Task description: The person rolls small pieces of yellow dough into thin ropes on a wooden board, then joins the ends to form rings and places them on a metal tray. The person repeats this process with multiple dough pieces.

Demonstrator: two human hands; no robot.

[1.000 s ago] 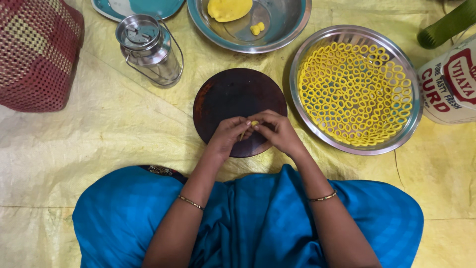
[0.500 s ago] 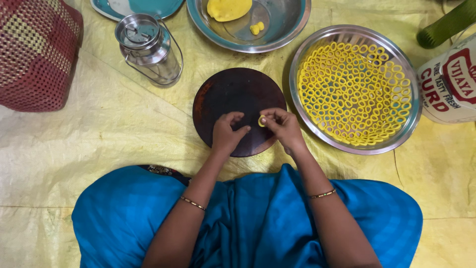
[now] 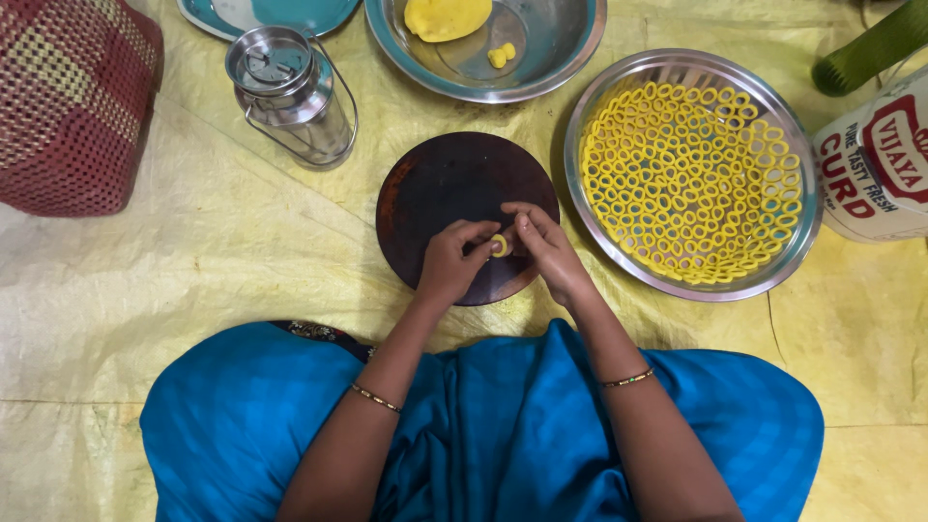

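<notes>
**A small dough ring pinched between my two hands over the round board**

At the far left sits a red and yellow woven basket [image 3: 68, 101] on the yellow sheet [image 3: 193, 290] that covers the floor. Next to it, further in, stands a small steel can [image 3: 290, 92] with a lid and a wire handle, upright, and behind it the edge of a teal plate [image 3: 266, 14].

In the middle lies the dark round board [image 3: 445, 188]. My left hand [image 3: 449, 266] rests over its near part, fingers curled, thumb and forefinger closed on the left side of a little yellow dough ring [image 3: 499, 245]. The ring is held just above the board's near right part, its hole facing up toward me, so it has no real long axis; it sits roughly flat between the fingertips. My right hand [image 3: 546, 246] meets it from the other side, fingers bent and pinching the ring's right edge. The two hands touch at the ring.

Beyond the board is a steel bowl [image 3: 561, 58] holding a lump of yellow dough [image 3: 447, 17] and two small bits. To the right, a wide steel tray [image 3: 807, 217] is filled with many yellow rings [image 3: 691, 184] laid flat, side by side. Farthest right stands a white tub [image 3: 875, 174], with a green thing [image 3: 870, 48] behind it.
</notes>
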